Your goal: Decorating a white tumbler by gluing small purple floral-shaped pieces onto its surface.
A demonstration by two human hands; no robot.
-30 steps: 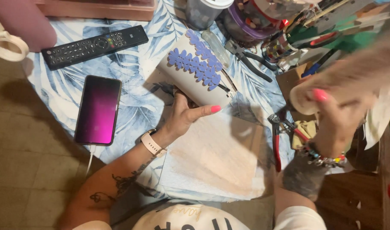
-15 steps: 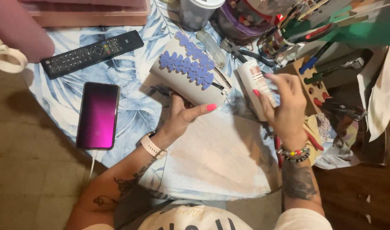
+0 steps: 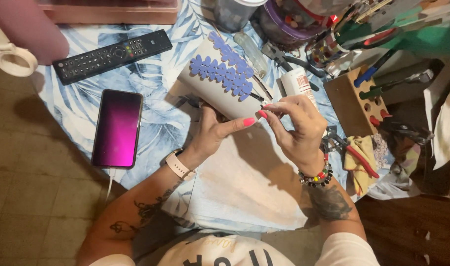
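Gripping the grey cup with purple flower cut-outs on the leaf-print table, the left hand steadies it; the right hand, having set the white glue bottle down, now pinches at its rim.

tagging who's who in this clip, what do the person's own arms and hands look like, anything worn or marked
Both hands have bright pink-red painted nails. The left hand has a pale pink smartwatch at the wrist and dark tattoos along the forearm. The right hand has a multicoloured beaded bracelet and a dark forearm tattoo. Short white sleeves sit at the upper arms.
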